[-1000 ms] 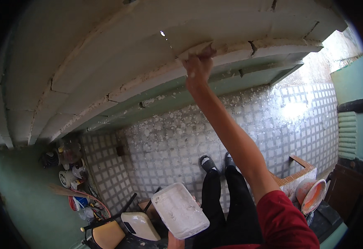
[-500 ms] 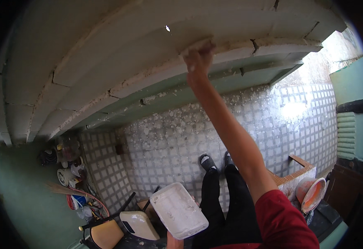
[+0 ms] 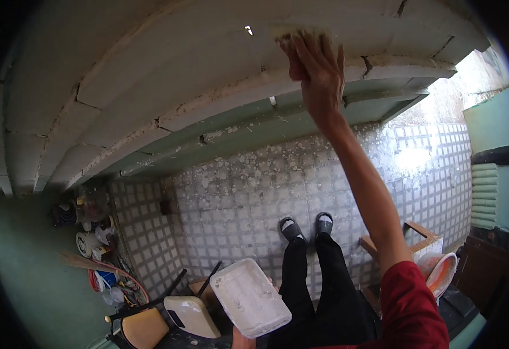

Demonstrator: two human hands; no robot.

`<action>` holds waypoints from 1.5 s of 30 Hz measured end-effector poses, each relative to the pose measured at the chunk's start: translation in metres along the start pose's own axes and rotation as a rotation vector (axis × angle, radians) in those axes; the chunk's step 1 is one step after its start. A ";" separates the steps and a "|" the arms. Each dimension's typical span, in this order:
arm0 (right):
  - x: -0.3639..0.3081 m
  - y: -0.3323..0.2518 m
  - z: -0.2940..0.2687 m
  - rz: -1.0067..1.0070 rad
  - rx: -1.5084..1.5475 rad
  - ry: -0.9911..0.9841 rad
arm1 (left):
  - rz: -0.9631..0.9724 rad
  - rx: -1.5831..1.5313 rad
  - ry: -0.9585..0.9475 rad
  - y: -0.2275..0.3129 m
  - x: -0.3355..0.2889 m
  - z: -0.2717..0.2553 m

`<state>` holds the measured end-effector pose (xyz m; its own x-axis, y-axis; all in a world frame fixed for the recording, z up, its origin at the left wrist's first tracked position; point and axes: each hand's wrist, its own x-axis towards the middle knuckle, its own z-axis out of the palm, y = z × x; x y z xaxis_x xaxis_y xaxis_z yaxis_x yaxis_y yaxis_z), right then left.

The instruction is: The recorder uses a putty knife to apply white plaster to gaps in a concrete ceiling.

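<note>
My right hand [image 3: 322, 70] is raised against the pale block wall [image 3: 208, 70], fingers stretched along a thin, flat putty scraper [image 3: 283, 36] pressed to its surface. Only a yellowish edge of the scraper shows by the fingertips; the rest is hidden. Low in the picture, my left hand [image 3: 244, 339] holds a white rectangular plastic tray [image 3: 225, 273] from beneath. Most of that hand is covered by the tray, with a bit of finger at its right side. Whitish paste smears the tray's inside.
White splatter dots the tiled floor [image 3: 237, 203] below the wall. At my lower left stand chairs [image 3: 193, 314], beside buckets, a broom [image 3: 86, 263] and a red hose. A tiled ledge [image 3: 426, 235] and a white bucket [image 3: 440, 273] with orange inside are at my right.
My right hand has moved right and up along the wall, its fingers now stretched upward. The tray in my left hand has hardly shifted.
</note>
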<state>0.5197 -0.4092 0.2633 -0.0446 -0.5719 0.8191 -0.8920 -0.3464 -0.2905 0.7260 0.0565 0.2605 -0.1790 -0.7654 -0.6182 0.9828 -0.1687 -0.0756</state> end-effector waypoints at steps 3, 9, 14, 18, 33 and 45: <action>0.019 0.008 0.020 -0.109 0.063 0.067 | 0.021 0.007 0.037 0.006 -0.004 -0.010; -0.031 0.032 0.057 -0.193 0.037 -0.094 | 0.078 0.036 0.049 0.006 0.003 -0.001; -0.045 0.017 0.025 -0.094 0.108 -0.207 | 0.112 0.108 0.108 0.009 -0.008 0.010; 0.003 0.008 0.019 -0.152 0.008 0.006 | 0.088 0.109 -0.006 0.007 -0.007 0.002; -0.026 0.142 0.003 0.637 0.473 0.042 | 0.001 0.024 -0.031 -0.012 0.011 0.015; -0.042 -0.006 0.050 0.515 0.651 -0.028 | 0.050 0.070 0.002 -0.006 0.011 0.000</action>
<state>0.5495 -0.4200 0.2059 -0.3575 -0.7921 0.4948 -0.3237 -0.3919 -0.8612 0.7178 0.0491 0.2548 -0.1297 -0.7725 -0.6216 0.9848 -0.1732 0.0098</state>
